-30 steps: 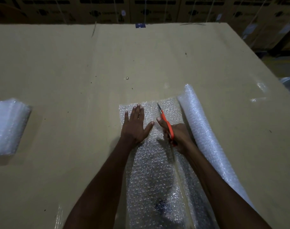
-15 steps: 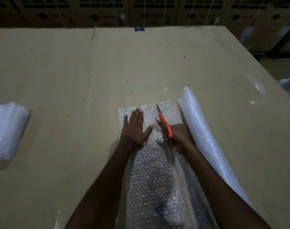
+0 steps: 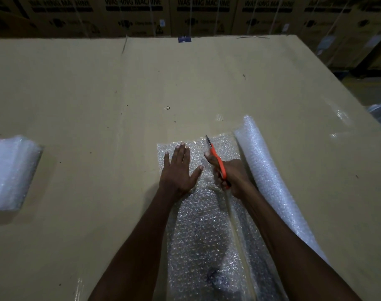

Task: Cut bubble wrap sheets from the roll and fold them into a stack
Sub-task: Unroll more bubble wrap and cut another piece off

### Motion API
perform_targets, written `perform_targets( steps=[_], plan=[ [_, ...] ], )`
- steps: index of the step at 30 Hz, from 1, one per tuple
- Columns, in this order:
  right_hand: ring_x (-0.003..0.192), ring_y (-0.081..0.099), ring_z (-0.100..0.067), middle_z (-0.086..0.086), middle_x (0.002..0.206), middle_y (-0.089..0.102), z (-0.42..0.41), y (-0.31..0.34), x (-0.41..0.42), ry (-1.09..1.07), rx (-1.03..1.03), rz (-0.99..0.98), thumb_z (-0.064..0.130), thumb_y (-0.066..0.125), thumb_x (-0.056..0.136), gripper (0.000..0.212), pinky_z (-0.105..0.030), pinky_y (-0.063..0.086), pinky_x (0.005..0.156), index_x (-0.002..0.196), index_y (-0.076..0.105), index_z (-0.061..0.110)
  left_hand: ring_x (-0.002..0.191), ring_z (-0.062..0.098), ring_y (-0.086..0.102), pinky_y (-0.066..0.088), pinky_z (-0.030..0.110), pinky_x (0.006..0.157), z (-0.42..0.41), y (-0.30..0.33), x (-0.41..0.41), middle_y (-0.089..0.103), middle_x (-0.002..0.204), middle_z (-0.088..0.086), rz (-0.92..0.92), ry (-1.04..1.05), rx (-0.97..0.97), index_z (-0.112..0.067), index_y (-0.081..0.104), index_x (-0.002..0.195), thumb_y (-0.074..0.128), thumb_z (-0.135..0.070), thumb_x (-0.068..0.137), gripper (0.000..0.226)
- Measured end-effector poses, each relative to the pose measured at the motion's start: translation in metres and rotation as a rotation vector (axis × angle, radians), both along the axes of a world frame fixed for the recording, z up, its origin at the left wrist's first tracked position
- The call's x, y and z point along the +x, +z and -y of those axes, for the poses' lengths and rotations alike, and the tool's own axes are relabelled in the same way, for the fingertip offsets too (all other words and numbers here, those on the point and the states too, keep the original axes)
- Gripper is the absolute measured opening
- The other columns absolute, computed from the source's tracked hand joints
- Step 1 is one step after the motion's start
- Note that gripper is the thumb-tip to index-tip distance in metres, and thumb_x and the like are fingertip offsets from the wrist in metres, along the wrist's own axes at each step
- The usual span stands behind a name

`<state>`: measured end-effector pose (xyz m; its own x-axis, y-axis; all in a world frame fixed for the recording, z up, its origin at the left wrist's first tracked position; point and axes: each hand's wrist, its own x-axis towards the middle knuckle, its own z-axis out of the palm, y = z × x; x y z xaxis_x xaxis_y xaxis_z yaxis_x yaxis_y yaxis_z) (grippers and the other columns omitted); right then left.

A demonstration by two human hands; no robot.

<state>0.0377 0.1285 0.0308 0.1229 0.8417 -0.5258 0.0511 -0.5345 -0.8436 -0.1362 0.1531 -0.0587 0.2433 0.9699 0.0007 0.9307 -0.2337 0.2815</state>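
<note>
So in the head view, the left hand (image 3: 178, 170) lies flat with straight fingers pressing down on the unrolled bubble wrap sheet (image 3: 198, 231), holding nothing. The right hand (image 3: 230, 177) is clenched around the orange scissors (image 3: 217, 161), and most of the handle is buried in the fist, so only the orange strip and the blade tip poking out near the sheet's far edge show. A cut line runs down the sheet from the scissors toward the person. The roll (image 3: 267, 177) sits just right of the sheet on the cardboard table (image 3: 98, 94), and its near end is hidden behind the right forearm. Far left there's a folded stack (image 3: 9, 172), cut off by the frame edge, layers too blurry to count. Boxes (image 3: 133, 16) along the back are dim, though "WASHING MACHINE" is readable.
</note>
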Motion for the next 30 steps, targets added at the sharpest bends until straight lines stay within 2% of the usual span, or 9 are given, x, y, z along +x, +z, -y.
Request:
perform_targets(
  steps=[9,15,19,20,22,23,26,28,30],
  plan=[
    [0.037,0.042,-0.016,-0.012,0.055,0.056,-0.001,-0.008,-0.001,-0.016,0.023,0.011,0.049,0.088,0.071,0.05,-0.02,0.032,0.038,0.058,0.063,0.006,0.154,0.021,-0.007,-0.009,0.048,0.122,0.002,0.001,-0.001,-0.004,0.168,0.009,-0.004,0.009,-0.029,-0.008,0.004,0.16,0.016,-0.066,0.098,0.085],
    [0.037,0.048,-0.019,-0.014,0.051,0.06,0.004,-0.004,0.002,0.061,0.09,0.207,0.051,0.088,0.071,0.054,-0.02,0.035,0.04,0.053,0.067,0.006,0.154,0.019,-0.008,-0.01,0.047,0.122,0.01,0.005,-0.01,-0.006,0.168,0.007,0.0,0.005,-0.038,-0.01,0.004,0.16,0.012,-0.069,0.096,0.087],
    [0.046,0.056,-0.017,-0.013,0.059,0.067,0.014,0.003,0.008,0.115,0.134,0.288,0.039,0.089,0.075,0.043,-0.022,0.041,0.043,0.07,0.076,-0.001,0.154,0.017,-0.009,-0.007,0.047,0.123,0.012,0.013,-0.024,-0.006,0.168,0.005,-0.003,-0.001,-0.088,-0.011,0.001,0.16,0.017,-0.066,0.1,0.083],
    [0.05,0.059,-0.016,-0.015,0.064,0.071,0.018,0.005,0.008,0.124,0.148,0.297,0.037,0.088,0.077,0.039,-0.025,0.048,0.047,0.075,0.077,0.0,0.154,0.017,-0.007,-0.006,0.047,0.123,0.012,0.017,-0.029,-0.004,0.168,0.005,0.01,-0.002,-0.099,-0.011,0.002,0.16,0.019,-0.065,0.101,0.082],
    [0.058,0.065,-0.018,-0.015,0.072,0.075,0.025,0.006,0.007,0.117,0.207,0.323,0.034,0.083,0.083,0.027,-0.044,0.061,0.061,0.078,0.08,0.007,0.155,0.018,0.0,-0.001,0.047,0.124,0.012,0.025,-0.039,0.004,0.168,0.006,0.029,0.004,-0.074,-0.01,0.007,0.16,0.018,-0.064,0.101,0.081],
    [0.06,0.067,-0.019,-0.014,0.071,0.075,0.031,0.008,0.007,0.107,0.255,0.357,0.033,0.08,0.085,0.023,-0.051,0.06,0.068,0.079,0.081,0.011,0.154,0.02,0.004,0.002,0.048,0.124,0.013,0.029,-0.044,0.009,0.168,0.008,0.039,0.008,-0.042,-0.009,0.011,0.16,0.017,-0.064,0.1,0.081],
    [0.061,0.071,-0.019,-0.006,0.069,0.075,0.05,0.016,0.006,0.069,0.429,0.535,0.032,0.075,0.091,0.018,-0.04,0.058,0.069,0.089,0.083,0.016,0.153,0.022,0.013,0.007,0.049,0.124,0.025,0.039,-0.051,0.019,0.166,0.01,0.074,0.007,0.033,-0.008,0.018,0.158,0.016,-0.058,0.1,0.077],
    [0.062,0.068,-0.01,-0.006,0.079,0.078,0.063,0.022,0.006,-0.007,0.51,0.612,0.031,0.076,0.09,0.021,-0.028,0.057,0.068,0.102,0.081,0.015,0.153,0.023,0.015,0.006,0.048,0.124,0.041,0.041,-0.049,0.02,0.165,0.01,0.061,0.0,0.042,-0.008,0.019,0.158,0.014,-0.055,0.1,0.075],
    [0.069,0.071,-0.012,-0.008,0.083,0.078,0.074,0.022,0.006,-0.037,0.55,0.697,0.03,0.077,0.089,0.026,-0.025,0.055,0.07,0.109,0.079,0.014,0.153,0.023,0.015,0.003,0.046,0.123,0.064,0.035,-0.042,0.02,0.165,0.01,0.041,-0.015,0.046,-0.008,0.02,0.158,0.012,-0.054,0.1,0.074]
  ],
)
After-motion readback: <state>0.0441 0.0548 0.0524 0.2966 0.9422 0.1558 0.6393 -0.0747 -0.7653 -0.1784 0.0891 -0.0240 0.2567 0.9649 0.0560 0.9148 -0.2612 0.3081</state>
